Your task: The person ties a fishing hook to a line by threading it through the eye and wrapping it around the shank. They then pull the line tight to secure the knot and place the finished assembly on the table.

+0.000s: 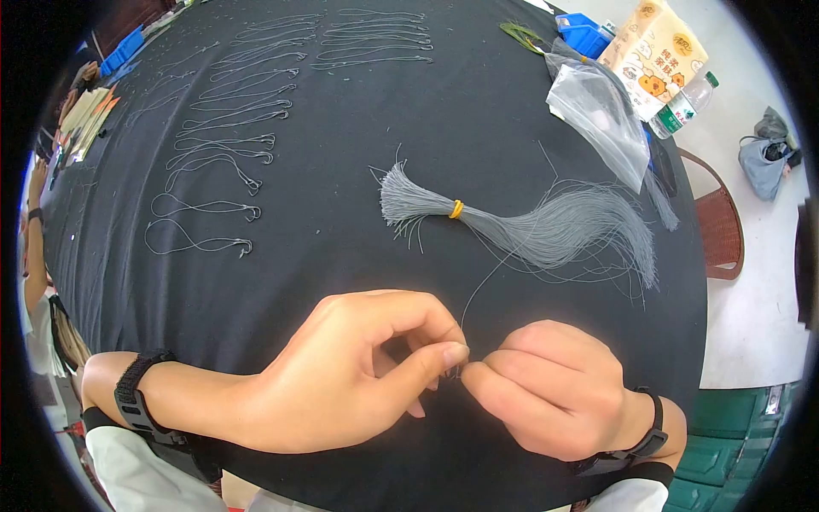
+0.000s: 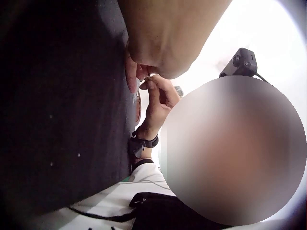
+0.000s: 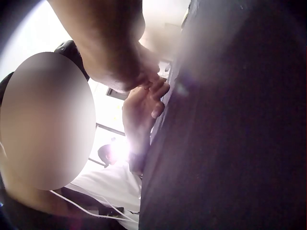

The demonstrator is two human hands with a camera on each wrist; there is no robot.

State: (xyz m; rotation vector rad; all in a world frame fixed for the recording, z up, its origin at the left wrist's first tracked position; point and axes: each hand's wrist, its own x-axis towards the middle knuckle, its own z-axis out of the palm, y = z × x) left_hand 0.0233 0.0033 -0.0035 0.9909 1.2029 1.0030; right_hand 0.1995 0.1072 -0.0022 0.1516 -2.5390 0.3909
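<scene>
Close together over the near part of the black tablecloth, both hands work on a thin grey cord [image 1: 474, 294]. The left hand [image 1: 341, 375] pinches it between thumb and index fingertip. Right beside that pinch, the right hand [image 1: 550, 388] grips with its fingers curled in, its own fingertips mostly hidden. From the pinch the cord runs up toward a bundle of grey cords [image 1: 546, 235], tied near one end with a yellow band [image 1: 457, 209]. In the left wrist view the right hand [image 2: 158, 103] shows thumb and finger meeting; the held cord is too small to make out there.
Several knotted grey cord loops [image 1: 200, 247] lie in rows at the left and back of the black tablecloth [image 1: 341, 171]. At the back right are a clear plastic bag [image 1: 601, 128], a tissue pack [image 1: 657, 60], a water bottle [image 1: 682, 107] and a blue bin [image 1: 583, 34].
</scene>
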